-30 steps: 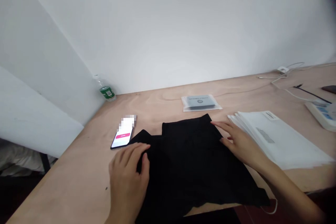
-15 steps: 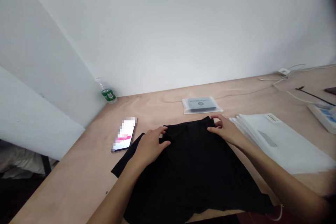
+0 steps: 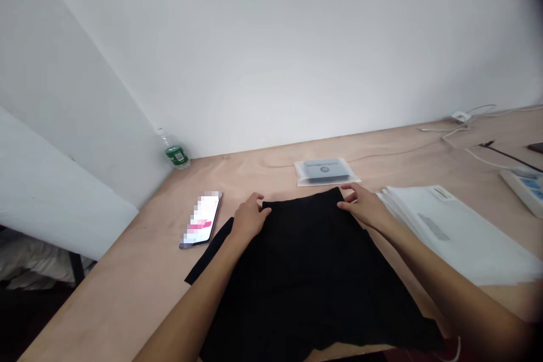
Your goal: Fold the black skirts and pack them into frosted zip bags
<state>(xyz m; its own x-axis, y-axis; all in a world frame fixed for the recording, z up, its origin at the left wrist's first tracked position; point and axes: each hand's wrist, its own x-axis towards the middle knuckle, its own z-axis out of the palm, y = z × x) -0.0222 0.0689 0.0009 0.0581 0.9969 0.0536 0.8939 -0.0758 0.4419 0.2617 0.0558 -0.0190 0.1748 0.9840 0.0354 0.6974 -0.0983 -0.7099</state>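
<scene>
A black garment (image 3: 314,271) lies spread on the wooden table, its far edge nearly straight and smooth. A narrow flap of the cloth shows beyond my left forearm; whether it is a sleeve I cannot tell. My left hand (image 3: 249,218) is at the far left corner, the corner lying between thumb and forefinger. At the far right corner, my right hand (image 3: 360,203) takes the edge between thumb and fingers. Both forearms pass over the sides of the garment and hide parts of it.
A lit phone (image 3: 201,220) lies left of the garment. Beyond stand a green-labelled bottle (image 3: 176,155) and a packet in a clear sleeve (image 3: 326,171). White plastic bags (image 3: 458,232) are stacked at right, near cables (image 3: 460,130) and a white-and-blue device (image 3: 526,189).
My left hand has shifted slightly left to the garment's corner. Wrinkles along the far edge have been pulled flat. My right hand stays at its corner, moved very slightly right.
</scene>
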